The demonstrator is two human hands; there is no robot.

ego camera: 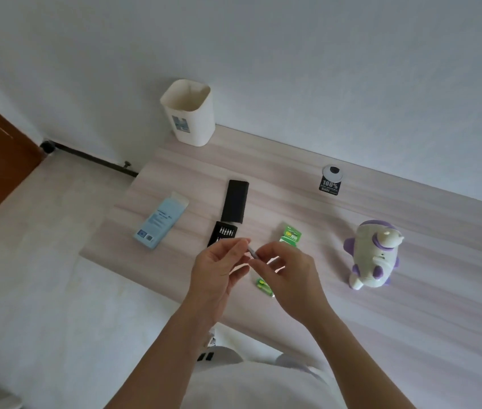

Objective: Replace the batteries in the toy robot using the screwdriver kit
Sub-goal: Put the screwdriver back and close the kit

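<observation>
The white and purple toy robot (374, 255) stands on the table at the right. The black screwdriver kit lies open in the middle: its sleeve (235, 201) sits behind the bit tray (224, 232). Just in front of the tray, above the table, my left hand (219, 267) and my right hand (285, 273) meet and pinch a thin grey screwdriver (252, 251) between their fingertips. A green battery pack (290, 233) lies behind my right hand. Green batteries (264, 286) lie under my hands.
A white bin (189, 113) stands at the table's far left corner. A light blue box (161, 221) lies left of the kit. A black tag (329, 184) and a round cable port sit near the wall. The table's left edge (107, 219) drops to the floor.
</observation>
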